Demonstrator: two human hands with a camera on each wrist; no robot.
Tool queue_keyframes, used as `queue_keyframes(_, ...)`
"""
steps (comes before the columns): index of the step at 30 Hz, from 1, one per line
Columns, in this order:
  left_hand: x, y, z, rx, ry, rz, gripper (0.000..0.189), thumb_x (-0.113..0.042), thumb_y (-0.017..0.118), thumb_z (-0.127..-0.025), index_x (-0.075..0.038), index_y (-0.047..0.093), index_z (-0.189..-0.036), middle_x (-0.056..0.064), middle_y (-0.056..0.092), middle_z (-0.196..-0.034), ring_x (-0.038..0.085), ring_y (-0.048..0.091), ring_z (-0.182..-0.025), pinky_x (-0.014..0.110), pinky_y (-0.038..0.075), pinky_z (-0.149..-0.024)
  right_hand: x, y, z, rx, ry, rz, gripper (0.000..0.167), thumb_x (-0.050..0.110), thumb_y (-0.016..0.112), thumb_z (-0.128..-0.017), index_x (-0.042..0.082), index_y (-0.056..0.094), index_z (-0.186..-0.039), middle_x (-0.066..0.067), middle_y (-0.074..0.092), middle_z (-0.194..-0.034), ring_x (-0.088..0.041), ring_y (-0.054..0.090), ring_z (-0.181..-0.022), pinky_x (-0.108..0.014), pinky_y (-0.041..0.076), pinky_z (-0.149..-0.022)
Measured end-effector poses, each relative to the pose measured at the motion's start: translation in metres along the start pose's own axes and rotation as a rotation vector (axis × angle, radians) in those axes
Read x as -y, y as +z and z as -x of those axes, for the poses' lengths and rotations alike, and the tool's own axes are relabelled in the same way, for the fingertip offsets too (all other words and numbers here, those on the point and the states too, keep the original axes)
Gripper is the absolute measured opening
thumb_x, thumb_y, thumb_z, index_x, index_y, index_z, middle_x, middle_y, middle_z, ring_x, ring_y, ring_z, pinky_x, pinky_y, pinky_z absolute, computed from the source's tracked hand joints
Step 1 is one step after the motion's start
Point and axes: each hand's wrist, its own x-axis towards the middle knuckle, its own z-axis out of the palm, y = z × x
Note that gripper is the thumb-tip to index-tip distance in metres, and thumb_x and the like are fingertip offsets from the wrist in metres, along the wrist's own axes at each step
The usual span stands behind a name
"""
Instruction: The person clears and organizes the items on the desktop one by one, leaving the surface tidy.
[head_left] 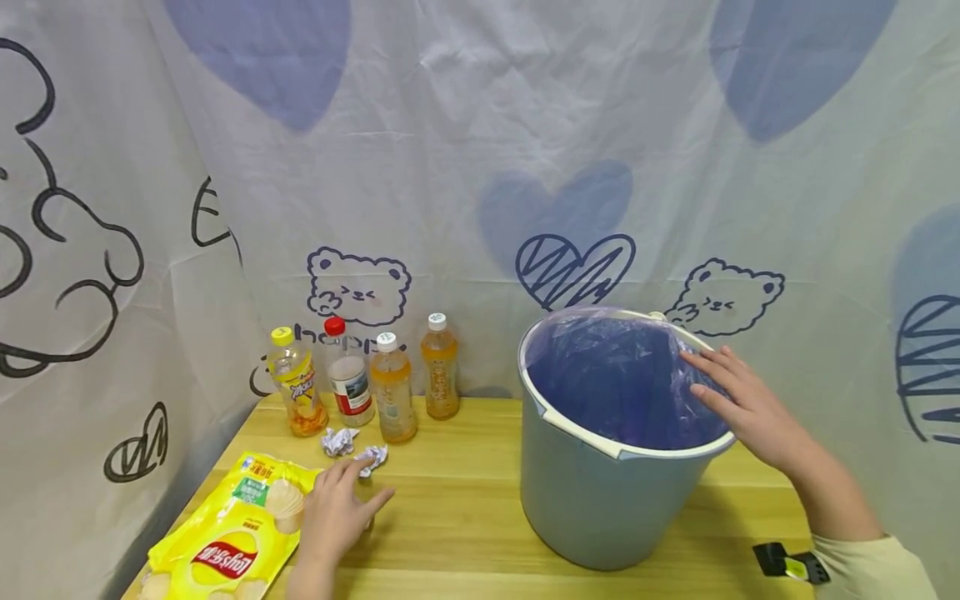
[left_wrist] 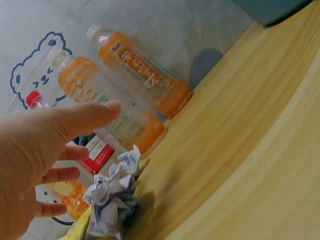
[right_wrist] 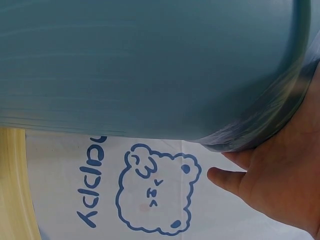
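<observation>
My left hand (head_left: 336, 512) is over the table beside the yellow Lay's chip bag (head_left: 236, 525), fingers apart and thumb stretched out. Just beyond its fingers lie two crumpled paper balls (head_left: 371, 459); in the left wrist view the crumpled paper (left_wrist: 114, 192) appears close past the fingertips. My right hand (head_left: 757, 408) rests at the right rim of a grey-blue bin (head_left: 600, 508), its fingers extended over the clear plastic liner (head_left: 555, 342). In the right wrist view, fingers (right_wrist: 227, 181) of that hand show near the rim, the rest partly hidden behind it.
Several drink bottles stand at the back left: a yellow-capped bottle (head_left: 300, 387), a red-capped bottle (head_left: 350, 383) and white-capped bottles (head_left: 441, 371) with orange labels. A printed cloth (head_left: 450, 167) hangs behind the wooden table (head_left: 450, 533).
</observation>
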Motion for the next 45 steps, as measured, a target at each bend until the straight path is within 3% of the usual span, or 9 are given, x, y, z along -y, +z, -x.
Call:
queue_keyframes(5, 0.008, -0.003, 0.000, 0.085, -0.046, -0.027, 0.062, -0.052, 0.074, -0.079, -0.019, 0.060, -0.130, 0.017, 0.057, -0.132, 0.044, 0.052, -0.119, 0.066, 0.043, -0.091, 0.000, 0.001, -0.001, -0.007, -0.010, -0.001, 0.054, 0.031, 0.044, -0.102, 0.008, 0.035, -0.150, -0.033, 0.023, -0.155, -0.051, 0.001, -0.147, -0.078, 0.004, -0.106)
queue_keyframes(11, 0.015, 0.000, 0.002, 0.191, -0.063, -0.053, 0.073, -0.056, 0.078, -0.072, -0.016, 0.060, -0.129, 0.018, 0.055, -0.134, 0.045, 0.049, -0.120, 0.067, 0.039, -0.094, -0.002, 0.002, 0.000, -0.014, -0.021, 0.000, 0.053, 0.030, 0.044, -0.102, 0.008, 0.036, -0.150, -0.034, 0.023, -0.154, -0.052, 0.001, -0.147, -0.078, 0.004, -0.105)
queue_keyframes(19, 0.019, 0.003, 0.004, 0.258, -0.079, -0.039, 0.074, -0.052, 0.082, -0.068, -0.015, 0.061, -0.128, 0.019, 0.055, -0.132, 0.045, 0.045, -0.122, 0.066, 0.036, -0.097, -0.002, 0.002, 0.001, -0.020, -0.019, -0.003, 0.053, 0.029, 0.044, -0.102, 0.007, 0.036, -0.150, -0.034, 0.023, -0.154, -0.052, 0.000, -0.147, -0.079, 0.004, -0.105)
queue_keyframes(36, 0.019, 0.005, 0.004, 0.257, -0.073, -0.055, 0.065, -0.043, 0.084, -0.068, -0.016, 0.064, -0.123, 0.016, 0.061, -0.122, 0.039, 0.052, -0.110, 0.054, 0.039, -0.081, 0.000, 0.002, 0.001, -0.022, -0.012, -0.015, 0.052, 0.029, 0.044, -0.102, 0.008, 0.038, -0.149, -0.034, 0.022, -0.154, -0.051, 0.000, -0.147, -0.078, 0.003, -0.106)
queue_keyframes(45, 0.018, 0.006, 0.004, 0.289, -0.088, -0.065, 0.065, -0.043, 0.085, -0.068, -0.017, 0.064, -0.124, 0.017, 0.060, -0.123, 0.043, 0.052, -0.111, 0.060, 0.037, -0.084, -0.001, 0.002, 0.001, -0.016, -0.005, -0.007, 0.053, 0.030, 0.043, -0.102, 0.008, 0.037, -0.150, -0.033, 0.021, -0.155, -0.050, 0.000, -0.148, -0.078, 0.002, -0.106)
